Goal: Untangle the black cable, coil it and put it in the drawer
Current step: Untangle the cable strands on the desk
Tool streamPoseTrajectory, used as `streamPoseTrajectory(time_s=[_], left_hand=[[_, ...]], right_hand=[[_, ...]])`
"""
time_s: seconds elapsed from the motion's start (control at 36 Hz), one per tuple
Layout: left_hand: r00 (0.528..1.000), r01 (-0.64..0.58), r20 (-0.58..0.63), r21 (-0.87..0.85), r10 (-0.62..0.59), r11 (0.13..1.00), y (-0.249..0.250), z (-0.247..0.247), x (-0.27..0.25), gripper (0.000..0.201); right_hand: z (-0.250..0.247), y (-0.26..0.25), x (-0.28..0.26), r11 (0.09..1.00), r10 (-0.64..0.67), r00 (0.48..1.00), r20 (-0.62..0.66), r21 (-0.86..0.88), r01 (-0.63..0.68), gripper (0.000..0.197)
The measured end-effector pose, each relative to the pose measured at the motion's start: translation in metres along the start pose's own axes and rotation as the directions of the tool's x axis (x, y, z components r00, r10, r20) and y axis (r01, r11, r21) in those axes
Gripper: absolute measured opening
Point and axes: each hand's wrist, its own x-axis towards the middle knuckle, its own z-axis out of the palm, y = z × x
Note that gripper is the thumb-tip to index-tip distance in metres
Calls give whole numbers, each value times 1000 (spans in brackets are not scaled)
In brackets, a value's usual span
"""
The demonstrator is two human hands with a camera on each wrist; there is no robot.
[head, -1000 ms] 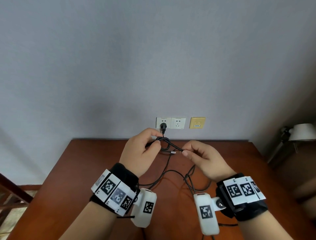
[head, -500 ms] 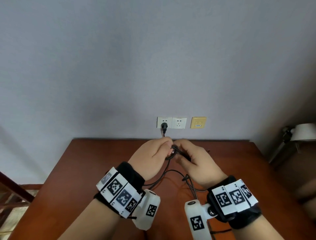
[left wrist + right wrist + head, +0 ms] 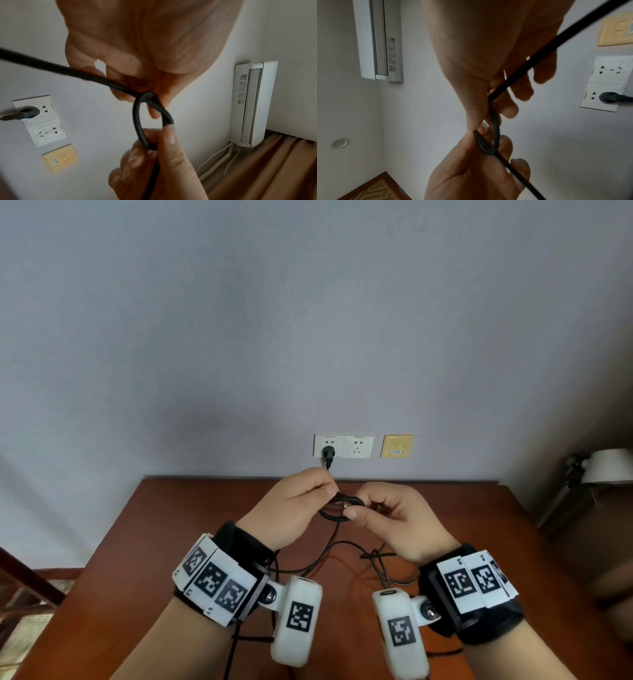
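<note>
The black cable point(image 3: 342, 506) forms a small loop held in the air between both hands above the table. My left hand point(image 3: 325, 491) pinches the loop's left side between thumb and fingers; the left wrist view shows the cable point(image 3: 137, 121) crossing itself at that pinch. On the right side my right hand point(image 3: 354, 508) pinches the loop, the other fingers curled. In the right wrist view the cable point(image 3: 495, 129) runs through the right hand point(image 3: 485, 125) to the left hand point(image 3: 486, 147). More cable point(image 3: 329, 556) trails tangled on the table. No drawer is in view.
The brown wooden table point(image 3: 154, 542) stands against a grey wall. A black plug point(image 3: 328, 453) sits in the white double socket point(image 3: 358, 446), beside a yellow wall plate point(image 3: 396, 446). A lamp point(image 3: 606, 467) stands at the right, and an air conditioner point(image 3: 252, 102) is on the wall.
The hands, apart a second ago, came together. The right hand brought its stretch of cable to the loop held by the left. Both have drawn slightly lower and nearer.
</note>
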Motion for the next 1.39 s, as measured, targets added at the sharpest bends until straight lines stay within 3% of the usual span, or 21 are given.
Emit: streamPoseTrajectory(time_s=[0.14, 0.22, 0.28, 0.33, 0.39, 0.44, 0.53, 0.58, 0.67, 0.78, 0.86, 0.92, 0.94, 1.0, 1.08, 1.14, 1.25, 1.33, 1.39], left_hand=[[990, 11, -142, 32, -6, 999, -2, 10, 0, 28], [966, -14, -256, 115, 43, 993, -7, 21, -1, 32], [959, -12, -281, 111, 43, 994, -6, 21, -1, 31], [981, 25, -192, 98, -6, 995, -3, 12, 1, 30], [999, 41, -3, 202, -41, 979, 2, 2, 4, 40], [986, 5, 159, 294, -54, 956, 6, -4, 6, 42], [963, 8, 261, 218, -66, 976, 8, -4, 8, 42], [960, 35, 274, 114, -65, 993, 7, -3, 6, 38], [986, -3, 168, 120, -17, 993, 6, 0, 5, 36], [986, -69, -140, 183, 95, 981, 9, 9, 6, 37], [880, -78, -454, 146, 137, 986, 8, 15, 6, 39], [811, -68, -574, 100, 113, 993, 9, 22, 5, 39], [802, -55, -591, 72, 87, 996, 8, 24, 4, 39], [859, -8, -513, 4, 9, 1000, 6, 20, 4, 38], [982, 111, -159, 66, -99, 992, 5, -3, 3, 42], [988, 146, 22, 232, -155, 962, 9, -13, 3, 47], [960, 83, 214, 393, -179, 916, 17, -5, 5, 43], [957, 97, 242, 245, -158, 965, 14, 0, 4, 39], [977, 85, 184, 120, -107, 989, 12, 0, 1, 37]], right_hand=[[3, 2, 2, 998, -56, 989, -135, 19, 59, 41], [6, 3, 5, 994, -107, 967, -232, -57, 96, 45], [6, 2, 6, 979, -169, 964, -206, -152, 139, 47], [4, 1, 7, 955, -208, 973, -98, -235, 180, 49], [1, 0, 9, 939, -214, 977, 17, -271, 210, 45], [0, -2, 10, 941, -207, 973, 99, -252, 225, 30], [-2, -7, 9, 955, -212, 967, 142, -179, 236, 10], [-4, -7, 9, 959, -206, 969, 133, -169, 227, 17], [-4, -4, 9, 958, -210, 975, 70, -182, 220, 39], [-1, -2, 7, 980, -155, 985, -79, -137, 143, 38], [2, -3, 7, 998, -49, 991, -124, -33, 45, 28], [6, -5, 8, 1000, -3, 992, -126, 13, 5, 22], [7, -4, 9, 999, 23, 992, -127, 35, -19, 21], [5, -3, 8, 992, 85, 988, -129, 100, -72, 21], [-4, 1, 3, 995, 94, 993, -70, 48, -91, 28], [-8, 0, 2, 996, 85, 996, 36, -17, -85, 31], [-4, -3, 5, 996, 39, 985, 170, -87, -24, 28], [-2, -1, 5, 999, 38, 987, 155, -40, -33, 30], [-1, 0, 3, 999, 41, 993, 107, -21, -39, 32]])
